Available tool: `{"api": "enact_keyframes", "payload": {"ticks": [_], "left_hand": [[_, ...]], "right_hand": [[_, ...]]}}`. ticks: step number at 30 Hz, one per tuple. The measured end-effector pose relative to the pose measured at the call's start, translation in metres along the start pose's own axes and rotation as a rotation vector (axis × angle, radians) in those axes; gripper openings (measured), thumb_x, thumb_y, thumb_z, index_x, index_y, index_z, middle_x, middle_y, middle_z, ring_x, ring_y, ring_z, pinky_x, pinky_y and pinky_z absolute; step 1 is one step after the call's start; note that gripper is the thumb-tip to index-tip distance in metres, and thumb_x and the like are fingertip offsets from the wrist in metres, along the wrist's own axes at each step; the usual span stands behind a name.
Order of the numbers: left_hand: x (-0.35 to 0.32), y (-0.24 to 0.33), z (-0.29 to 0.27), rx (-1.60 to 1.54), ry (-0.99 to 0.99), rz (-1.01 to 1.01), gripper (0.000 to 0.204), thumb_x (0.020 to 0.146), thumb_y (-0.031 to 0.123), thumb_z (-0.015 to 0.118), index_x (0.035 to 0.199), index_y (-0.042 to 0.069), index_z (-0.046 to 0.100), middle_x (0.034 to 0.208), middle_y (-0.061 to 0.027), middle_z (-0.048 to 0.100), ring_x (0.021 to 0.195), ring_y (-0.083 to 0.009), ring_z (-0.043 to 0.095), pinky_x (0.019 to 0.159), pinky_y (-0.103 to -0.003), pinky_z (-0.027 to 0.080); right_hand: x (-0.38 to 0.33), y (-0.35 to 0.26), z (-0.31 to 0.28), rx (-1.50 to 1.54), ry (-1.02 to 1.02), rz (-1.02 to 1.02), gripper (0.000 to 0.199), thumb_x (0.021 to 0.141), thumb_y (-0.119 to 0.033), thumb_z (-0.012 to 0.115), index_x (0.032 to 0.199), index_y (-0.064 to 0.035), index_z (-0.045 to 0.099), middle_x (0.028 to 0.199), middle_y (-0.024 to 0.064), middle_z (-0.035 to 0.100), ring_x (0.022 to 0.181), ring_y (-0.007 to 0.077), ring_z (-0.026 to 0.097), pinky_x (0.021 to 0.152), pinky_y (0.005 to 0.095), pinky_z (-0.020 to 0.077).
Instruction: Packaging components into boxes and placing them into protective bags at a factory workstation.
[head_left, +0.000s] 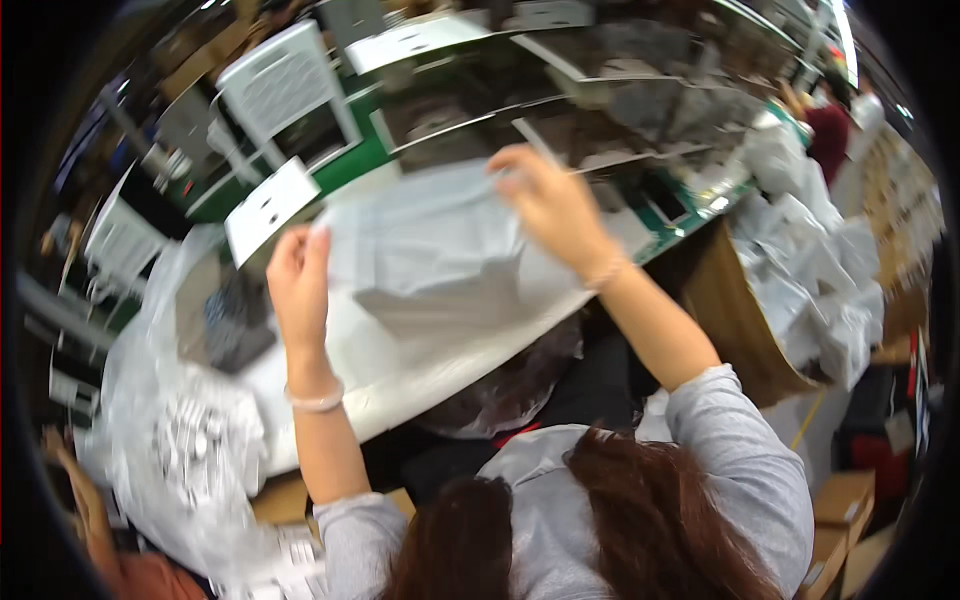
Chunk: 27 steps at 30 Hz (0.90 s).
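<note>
Between my hands, above a white worktable (375, 395), is a pale grey plastic bag (425, 235), flat and somewhat blurred. My left hand (300, 270) is closed on the bag's left edge, thumb up. At its upper right corner my right hand (540, 200) has bent fingers pinching the rim. A dark grey bundle (238, 325) lies on the table to the left of my left hand.
A clear plastic bag of small white parts (200, 440) stands left. At right, a cardboard box (740, 310) holds crumpled white bags (810, 270). White-framed appliances (285, 90) line a green conveyor (360, 145) ahead. People are at far right (830, 135) and lower left (150, 575).
</note>
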<state>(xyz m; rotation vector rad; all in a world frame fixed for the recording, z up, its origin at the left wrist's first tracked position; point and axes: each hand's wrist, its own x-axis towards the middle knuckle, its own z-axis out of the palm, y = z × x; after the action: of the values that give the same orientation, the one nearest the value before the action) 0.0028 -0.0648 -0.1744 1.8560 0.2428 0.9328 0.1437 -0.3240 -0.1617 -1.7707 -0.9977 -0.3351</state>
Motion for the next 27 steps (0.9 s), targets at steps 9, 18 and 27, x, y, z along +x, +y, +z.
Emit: {"api": "enact_keyframes", "payload": {"ticks": [9,18,27], "left_hand": [[0.036,0.075,-0.011,0.053,0.045,0.200,0.024,0.095,0.025,0.057,0.089,0.002,0.059,0.062,0.0050,0.051,0.052,-0.0012,0.043,0.046,-0.019,0.033],[0.055,0.077,-0.020,0.303,-0.070,0.308,0.025,0.095,0.023,0.057,0.089,-0.001,0.062,0.063,0.0039,0.054,0.058,-0.0036,0.045,0.053,-0.021,0.036],[0.058,0.086,-0.025,0.065,0.076,0.253,0.024,0.093,0.024,0.060,0.084,0.002,0.056,0.060,0.0038,0.051,0.050,-0.0031,0.042,0.045,-0.019,0.032]], "right_hand": [[0.079,-0.037,-0.037,-0.219,0.084,-0.228,0.023,0.090,-0.014,0.060,0.110,-0.0045,0.061,0.088,0.0093,0.065,0.071,0.0110,0.055,0.068,0.0237,0.0459],[0.094,-0.037,-0.033,-0.546,-0.224,-0.187,0.023,0.089,-0.011,0.053,0.113,-0.0085,0.053,0.075,0.0207,0.062,0.074,0.0390,0.062,0.067,0.0435,0.0494],[0.103,-0.046,-0.049,-0.069,0.190,-0.443,0.029,0.090,-0.010,0.051,0.118,-0.0047,0.046,0.077,0.0244,0.061,0.073,0.0404,0.061,0.067,0.0453,0.0479]]}}
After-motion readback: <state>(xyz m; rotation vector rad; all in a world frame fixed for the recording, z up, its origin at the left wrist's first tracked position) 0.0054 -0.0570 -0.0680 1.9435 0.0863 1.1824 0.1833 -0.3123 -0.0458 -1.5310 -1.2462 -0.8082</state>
